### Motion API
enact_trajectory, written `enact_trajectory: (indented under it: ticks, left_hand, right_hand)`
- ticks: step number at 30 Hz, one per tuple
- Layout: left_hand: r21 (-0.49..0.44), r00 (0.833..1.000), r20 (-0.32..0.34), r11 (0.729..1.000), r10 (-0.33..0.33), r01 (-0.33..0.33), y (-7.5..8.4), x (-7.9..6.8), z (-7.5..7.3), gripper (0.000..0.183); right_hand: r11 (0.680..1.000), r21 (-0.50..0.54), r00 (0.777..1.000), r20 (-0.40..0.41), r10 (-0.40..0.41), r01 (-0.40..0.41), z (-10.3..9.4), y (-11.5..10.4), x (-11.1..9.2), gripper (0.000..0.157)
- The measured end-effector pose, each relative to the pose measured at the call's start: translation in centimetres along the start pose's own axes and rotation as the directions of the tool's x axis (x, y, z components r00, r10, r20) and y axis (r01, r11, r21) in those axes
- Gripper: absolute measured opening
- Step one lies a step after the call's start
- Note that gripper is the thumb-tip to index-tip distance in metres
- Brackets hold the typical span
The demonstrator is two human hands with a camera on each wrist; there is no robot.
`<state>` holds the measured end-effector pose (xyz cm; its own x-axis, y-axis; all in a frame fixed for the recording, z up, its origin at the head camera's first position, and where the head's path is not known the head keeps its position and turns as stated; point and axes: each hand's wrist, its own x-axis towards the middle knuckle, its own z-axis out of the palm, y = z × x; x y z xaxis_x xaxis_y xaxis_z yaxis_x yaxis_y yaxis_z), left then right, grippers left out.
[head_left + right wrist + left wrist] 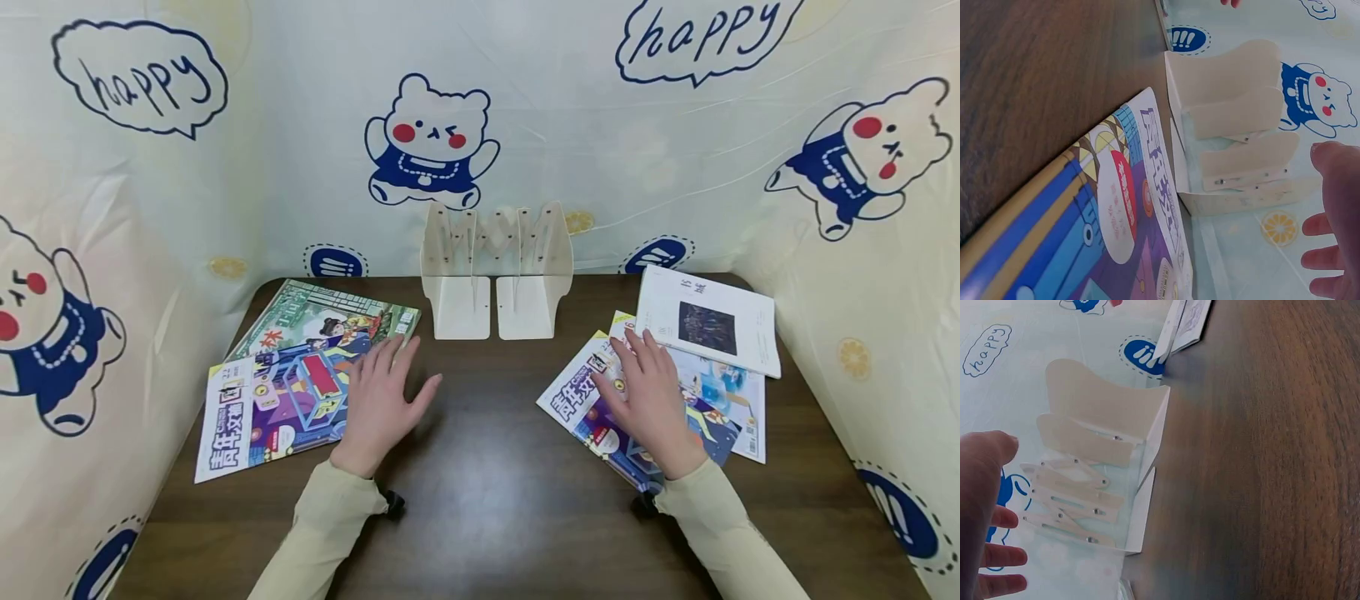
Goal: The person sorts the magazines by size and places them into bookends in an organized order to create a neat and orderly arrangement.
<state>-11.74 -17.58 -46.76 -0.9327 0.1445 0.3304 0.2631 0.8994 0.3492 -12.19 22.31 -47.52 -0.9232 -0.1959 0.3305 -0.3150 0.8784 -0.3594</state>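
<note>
Head view: on the bench [480,467], the left hand [384,400] is over the left magazines [296,400], the right hand [648,400] over the right magazines [581,408], fingers extended, gripping nothing; a bookstand [463,307] stands far between. Left wrist: fingers apart from the bookstand. Right wrist: magazine near, bookstand far.

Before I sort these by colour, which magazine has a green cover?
The rear magazine on the left; the others look mainly white, blue or purple.
</note>
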Motion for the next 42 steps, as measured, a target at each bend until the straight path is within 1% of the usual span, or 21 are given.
enact_trajectory:
  ticks: [5,12,16,21,24,30,34,38,42]
  left_hand:
    - [-0.047,1.0,-0.016,0.999,-0.02,0.019,0.6,0.2,-0.2,0.065]
    - [-0.098,0.997,-0.068,0.994,-0.047,0.04,1.3,1.0,-0.3,0.045]
    - [-0.132,0.994,-0.092,0.99,-0.058,0.046,1.3,1.6,-0.3,0.036]
    - [-0.174,0.993,-0.097,0.983,-0.068,0.05,1.0,2.4,-0.4,0.031]
    - [-0.186,0.992,-0.098,0.981,-0.074,0.055,0.9,3.2,-0.7,0.029]
    - [-0.187,0.99,-0.11,0.98,-0.085,0.063,0.9,5.3,-1.3,0.03]
    - [-0.183,0.988,-0.122,0.981,-0.094,0.071,0.7,6.7,-1.3,0.03]
    - [-0.178,0.985,-0.114,0.978,-0.129,0.108,0.4,7.8,-1.2,0.029]
    - [-0.147,0.983,-0.106,0.98,-0.153,0.136,0.3,8.9,-0.9,0.036]
  right_hand:
    - [1.0,0.021,1.0,-0.011,0.007,-0.007,-0.4,0.1,-0.1,0.06]
    - [0.998,0.051,0.996,-0.079,-0.029,0.033,-0.9,0.2,-0.2,0.048]
    - [0.998,0.069,0.997,-0.077,-0.007,0.012,-1.1,0.4,-0.3,0.044]
    - [0.998,0.066,0.998,-0.064,0.011,-0.007,-1.5,0.6,-0.4,0.039]
    - [0.998,0.058,0.998,-0.067,0.01,-0.006,-1.7,0.7,-0.5,0.035]
    - [0.998,0.063,0.997,-0.068,0.026,-0.022,-2.0,0.9,-0.8,0.027]
    - [0.998,0.054,0.998,-0.058,0.028,-0.024,-2.1,1.0,-0.9,0.026]
    - [0.999,0.04,0.998,-0.057,0.013,-0.011,-2.4,1.1,-0.9,0.025]
    - [1.0,0.026,0.998,-0.061,-0.01,0.012,-2.7,1.3,-0.8,0.022]
